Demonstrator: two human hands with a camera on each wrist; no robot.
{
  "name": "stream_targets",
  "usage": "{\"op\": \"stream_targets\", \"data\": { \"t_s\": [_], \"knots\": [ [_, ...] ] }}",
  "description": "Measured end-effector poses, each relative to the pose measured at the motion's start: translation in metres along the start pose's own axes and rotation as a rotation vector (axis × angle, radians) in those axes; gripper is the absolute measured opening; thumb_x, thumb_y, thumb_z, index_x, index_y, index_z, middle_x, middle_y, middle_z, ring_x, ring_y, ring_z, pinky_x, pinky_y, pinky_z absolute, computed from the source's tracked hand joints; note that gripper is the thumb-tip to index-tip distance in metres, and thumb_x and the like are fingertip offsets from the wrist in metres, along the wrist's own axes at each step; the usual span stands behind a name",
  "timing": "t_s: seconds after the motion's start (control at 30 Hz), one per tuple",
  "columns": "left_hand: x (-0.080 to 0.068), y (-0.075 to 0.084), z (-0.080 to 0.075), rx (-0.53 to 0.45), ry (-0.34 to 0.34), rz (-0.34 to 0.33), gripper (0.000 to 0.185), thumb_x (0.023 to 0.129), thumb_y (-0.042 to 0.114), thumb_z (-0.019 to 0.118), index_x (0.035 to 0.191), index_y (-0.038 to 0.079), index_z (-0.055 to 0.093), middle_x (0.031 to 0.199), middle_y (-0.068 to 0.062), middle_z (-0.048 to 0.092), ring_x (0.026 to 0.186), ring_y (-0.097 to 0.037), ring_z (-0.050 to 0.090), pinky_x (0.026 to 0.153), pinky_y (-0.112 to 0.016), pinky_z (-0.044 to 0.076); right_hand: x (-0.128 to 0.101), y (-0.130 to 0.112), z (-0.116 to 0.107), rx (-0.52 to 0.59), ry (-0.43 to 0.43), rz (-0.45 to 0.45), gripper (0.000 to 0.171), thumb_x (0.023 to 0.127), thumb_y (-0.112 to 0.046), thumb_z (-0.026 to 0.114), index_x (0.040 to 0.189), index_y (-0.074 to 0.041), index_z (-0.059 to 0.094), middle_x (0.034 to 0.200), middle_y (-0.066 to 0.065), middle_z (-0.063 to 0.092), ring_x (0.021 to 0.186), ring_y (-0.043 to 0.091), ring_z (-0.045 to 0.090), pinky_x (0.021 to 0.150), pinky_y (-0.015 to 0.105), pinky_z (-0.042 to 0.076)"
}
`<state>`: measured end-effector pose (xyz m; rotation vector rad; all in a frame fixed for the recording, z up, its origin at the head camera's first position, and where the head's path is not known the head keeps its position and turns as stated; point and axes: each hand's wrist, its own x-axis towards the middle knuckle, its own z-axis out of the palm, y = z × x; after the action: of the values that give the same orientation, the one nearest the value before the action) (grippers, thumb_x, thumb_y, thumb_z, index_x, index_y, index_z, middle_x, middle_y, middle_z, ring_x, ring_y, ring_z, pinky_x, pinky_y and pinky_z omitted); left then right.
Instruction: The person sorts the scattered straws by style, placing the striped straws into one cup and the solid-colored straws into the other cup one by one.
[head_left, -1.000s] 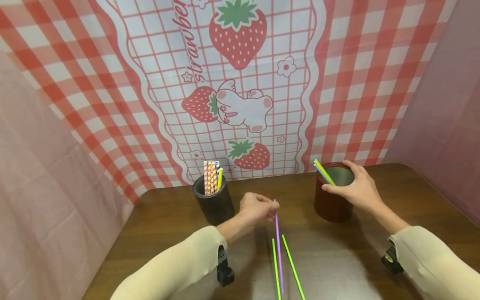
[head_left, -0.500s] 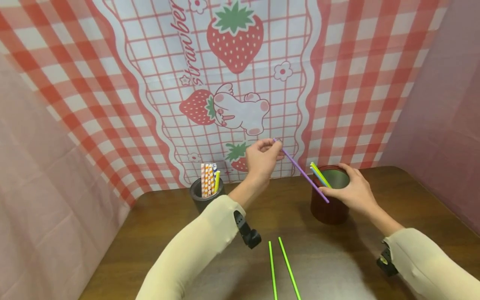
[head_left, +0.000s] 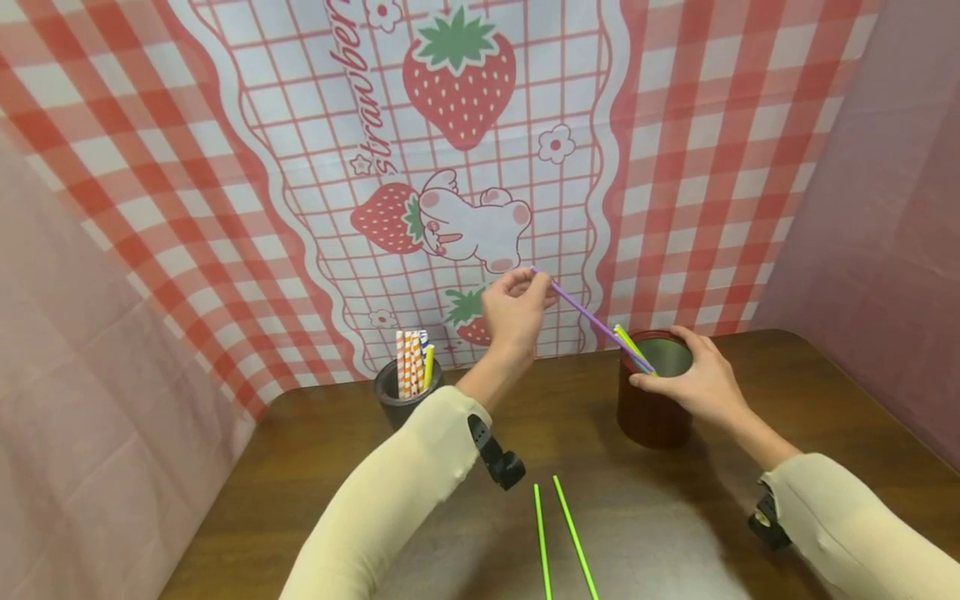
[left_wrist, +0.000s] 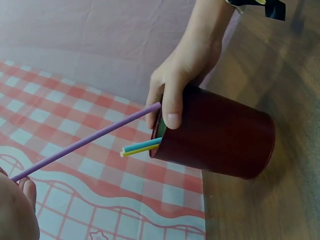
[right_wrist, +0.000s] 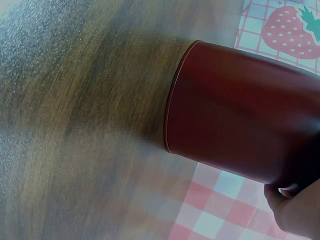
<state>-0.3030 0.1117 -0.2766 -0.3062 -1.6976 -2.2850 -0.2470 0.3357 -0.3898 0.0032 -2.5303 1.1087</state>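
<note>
- The left hand [head_left: 513, 310] pinches the purple straw [head_left: 588, 317], lifted off the surface [head_left: 337, 467] a second ago; its lower tip now meets the red cup's [head_left: 651, 408] rim.
- The right hand [head_left: 693, 379] stays gripping that cup.
- Two green straws [head_left: 558, 533] remain lying.

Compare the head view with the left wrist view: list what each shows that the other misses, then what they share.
Only the head view shows the black cup with striped straws, the two green straws lying on the table, and the strawberry print on the backdrop. Only the left wrist view shows, close up, the purple straw reaching the red cup's mouth beside the right thumb, and the blue and yellow straw ends jutting from the rim. Both show the left hand pinching the purple straw, the right hand holding the red cup, and the checked cloth.
</note>
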Motion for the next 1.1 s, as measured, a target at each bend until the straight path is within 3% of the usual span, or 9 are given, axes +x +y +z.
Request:
{"op": "stream_targets", "data": {
  "t_s": [0.2,0.4,0.87,1.1],
  "knots": [
    [-0.002,-0.010,0.003,0.084,0.010,0.024,0.014,0.080,-0.003,0.063,0.094,-0.007,0.065,0.077,-0.008,0.067,0.071,-0.024,0.068,0.068,-0.028,0.057,0.000,-0.001,0.000,-0.005,-0.001,0.006,0.102,0.070,-0.048,0.082,0.145,0.001,0.033,0.139,0.031,0.038,0.118,0.047,0.040,0.085,0.063,0.039],
    [-0.010,-0.028,0.011,0.133,-0.012,0.038,0.014,0.077,-0.004,0.064,0.090,-0.004,0.067,0.077,-0.008,0.068,0.063,-0.010,0.063,0.064,-0.026,0.056,-0.001,-0.001,0.000,-0.015,0.002,0.005,0.102,0.070,-0.049,0.082,0.145,0.000,0.034,0.139,0.031,0.037,0.120,0.049,0.039,0.087,0.066,0.038],
    [-0.039,-0.071,0.028,0.341,-0.049,-0.038,0.005,0.077,0.006,0.070,0.080,0.009,0.069,0.070,0.005,0.067,0.062,-0.006,0.063,0.056,-0.025,0.053,-0.001,-0.002,0.002,-0.008,0.010,0.012,0.101,0.071,-0.049,0.081,0.145,0.000,0.034,0.138,0.030,0.039,0.114,0.045,0.043,0.082,0.057,0.041],
    [-0.049,-0.083,0.028,0.417,-0.085,-0.049,0.003,0.075,0.010,0.073,0.075,0.010,0.070,0.064,0.006,0.064,0.056,-0.003,0.058,0.052,-0.021,0.049,0.000,-0.002,0.001,-0.006,0.013,0.008,0.100,0.071,-0.049,0.081,0.145,0.000,0.035,0.138,0.030,0.039,0.114,0.045,0.043,0.083,0.058,0.041]
  ]
}}
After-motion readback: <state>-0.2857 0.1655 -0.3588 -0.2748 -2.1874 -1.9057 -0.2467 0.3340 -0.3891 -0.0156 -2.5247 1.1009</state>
